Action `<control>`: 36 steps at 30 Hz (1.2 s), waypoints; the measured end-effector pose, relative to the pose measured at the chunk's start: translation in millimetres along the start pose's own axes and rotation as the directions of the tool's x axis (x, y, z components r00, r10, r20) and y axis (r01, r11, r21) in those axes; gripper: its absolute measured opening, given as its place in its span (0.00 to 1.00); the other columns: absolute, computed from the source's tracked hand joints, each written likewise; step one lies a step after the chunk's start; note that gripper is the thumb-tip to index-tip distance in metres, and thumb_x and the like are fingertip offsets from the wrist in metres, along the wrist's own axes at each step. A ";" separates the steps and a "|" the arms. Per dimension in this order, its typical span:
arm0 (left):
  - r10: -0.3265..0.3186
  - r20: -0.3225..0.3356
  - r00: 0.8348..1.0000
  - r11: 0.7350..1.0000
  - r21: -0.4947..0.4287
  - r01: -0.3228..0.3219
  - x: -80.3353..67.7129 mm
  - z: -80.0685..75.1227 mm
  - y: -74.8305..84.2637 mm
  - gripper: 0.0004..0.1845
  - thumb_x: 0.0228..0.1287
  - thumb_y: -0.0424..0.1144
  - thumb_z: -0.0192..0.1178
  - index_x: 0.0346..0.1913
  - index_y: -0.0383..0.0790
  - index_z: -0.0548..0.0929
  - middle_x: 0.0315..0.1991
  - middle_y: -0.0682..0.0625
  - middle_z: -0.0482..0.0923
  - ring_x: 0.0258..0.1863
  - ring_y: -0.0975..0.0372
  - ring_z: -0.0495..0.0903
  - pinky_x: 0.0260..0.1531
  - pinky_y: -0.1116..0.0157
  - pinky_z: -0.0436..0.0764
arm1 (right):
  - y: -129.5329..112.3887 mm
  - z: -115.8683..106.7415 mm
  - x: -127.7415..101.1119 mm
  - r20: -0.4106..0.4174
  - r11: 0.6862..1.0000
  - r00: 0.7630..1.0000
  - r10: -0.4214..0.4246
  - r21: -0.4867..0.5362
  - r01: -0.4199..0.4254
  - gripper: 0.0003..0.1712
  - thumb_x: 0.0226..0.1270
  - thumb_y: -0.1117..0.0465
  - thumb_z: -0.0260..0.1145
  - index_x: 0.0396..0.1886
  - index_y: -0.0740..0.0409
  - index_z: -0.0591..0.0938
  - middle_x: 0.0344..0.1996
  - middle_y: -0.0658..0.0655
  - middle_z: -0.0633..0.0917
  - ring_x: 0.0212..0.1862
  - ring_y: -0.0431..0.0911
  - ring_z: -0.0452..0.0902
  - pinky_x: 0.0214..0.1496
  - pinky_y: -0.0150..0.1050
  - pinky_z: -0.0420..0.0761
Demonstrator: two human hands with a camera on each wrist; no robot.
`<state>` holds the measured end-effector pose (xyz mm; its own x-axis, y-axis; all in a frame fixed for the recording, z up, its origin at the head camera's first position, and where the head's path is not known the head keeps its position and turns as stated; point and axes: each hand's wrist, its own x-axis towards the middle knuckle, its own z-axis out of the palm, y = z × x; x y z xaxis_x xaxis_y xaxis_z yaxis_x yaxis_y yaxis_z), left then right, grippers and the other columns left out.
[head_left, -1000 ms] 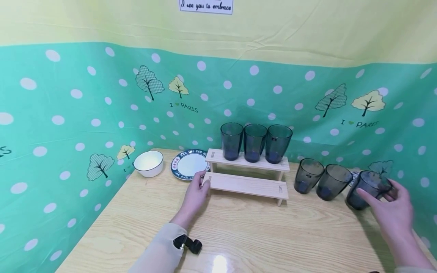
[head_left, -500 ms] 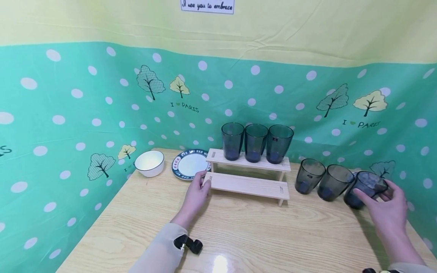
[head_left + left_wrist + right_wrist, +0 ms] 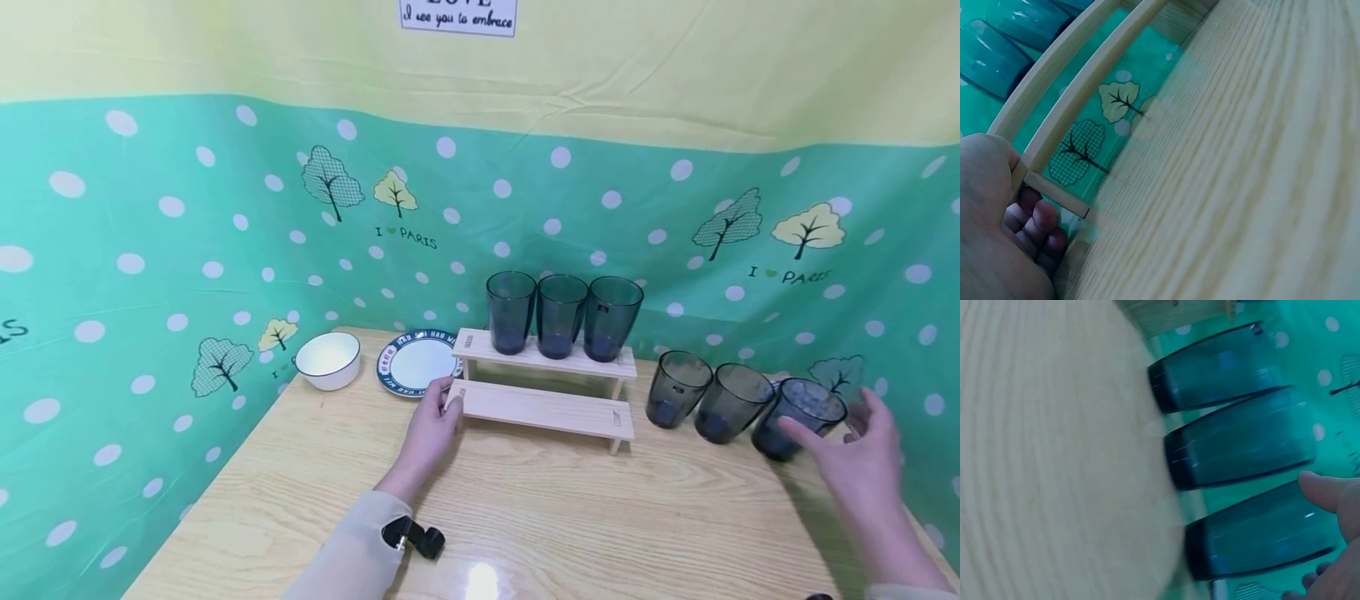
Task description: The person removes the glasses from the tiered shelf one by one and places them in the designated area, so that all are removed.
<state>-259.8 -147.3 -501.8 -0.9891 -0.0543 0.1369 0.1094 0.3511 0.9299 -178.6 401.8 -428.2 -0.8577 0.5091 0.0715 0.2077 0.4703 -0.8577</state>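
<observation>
My left hand (image 3: 433, 425) holds the left end of the lower wooden shelf (image 3: 543, 407), thumb in front; the left wrist view shows its fingers curled by the shelf's leg (image 3: 1060, 194). On the right, my right hand (image 3: 862, 458) is spread around the rightmost dark glass tumbler (image 3: 795, 421), which stands upright on the table. The thumb is at the tumbler's near side, and a gap shows between the glass and the other fingers. Beside it stand a middle tumbler (image 3: 1244, 440) and a left tumbler (image 3: 677, 390), all in a slanting row.
Three similar tumblers (image 3: 561, 317) stand on the upper wooden shelf (image 3: 472, 343). A blue-rimmed plate (image 3: 390, 379) and a white bowl (image 3: 327, 362) are at the back left of the table (image 3: 525, 517). A patterned cloth (image 3: 225, 183) hangs behind.
The rightmost tumbler has shifted slightly left, closer to the middle one. My right hand's fingers have loosened and come away from the glass. My left hand stays on the shelf.
</observation>
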 end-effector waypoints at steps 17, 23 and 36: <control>0.002 -0.008 1.000 1.000 -0.007 -0.002 -0.2 -1.0 -1.2 0.27 0.83 0.41 0.59 0.79 0.37 0.72 0.36 0.49 0.77 0.33 0.58 0.77 0.42 0.58 0.79 | -90.3 9.8 -35.1 -0.008 0.972 0.972 -0.236 0.010 0.236 0.65 0.75 0.46 0.78 0.93 0.34 0.41 0.90 0.55 0.46 0.90 0.54 0.38 0.86 0.40 0.46; -0.003 0.006 1.000 1.000 -0.022 0.003 -0.2 -0.2 -1.1 0.28 0.84 0.41 0.58 0.79 0.37 0.72 0.37 0.49 0.77 0.34 0.57 0.77 0.43 0.57 0.80 | -118.5 29.5 -40.0 0.057 0.950 0.948 -0.312 0.042 0.310 0.62 0.76 0.44 0.76 0.93 0.33 0.42 0.90 0.55 0.48 0.89 0.55 0.40 0.88 0.49 0.47; 0.030 -0.008 1.000 0.999 -0.011 -0.030 0.2 0.8 -3.5 0.27 0.82 0.39 0.58 0.78 0.34 0.73 0.38 0.49 0.77 0.35 0.59 0.77 0.43 0.58 0.79 | -171.0 80.7 -39.1 0.136 0.912 0.905 -0.404 0.136 0.387 0.66 0.71 0.40 0.79 0.93 0.36 0.44 0.89 0.54 0.55 0.88 0.55 0.49 0.87 0.57 0.53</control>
<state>-260.6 -147.7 -505.2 -0.9845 -0.0514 0.1679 0.1405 0.3427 0.9289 -218.5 243.3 -325.4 -0.9236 0.1728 0.3423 -0.2065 0.5280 -0.8238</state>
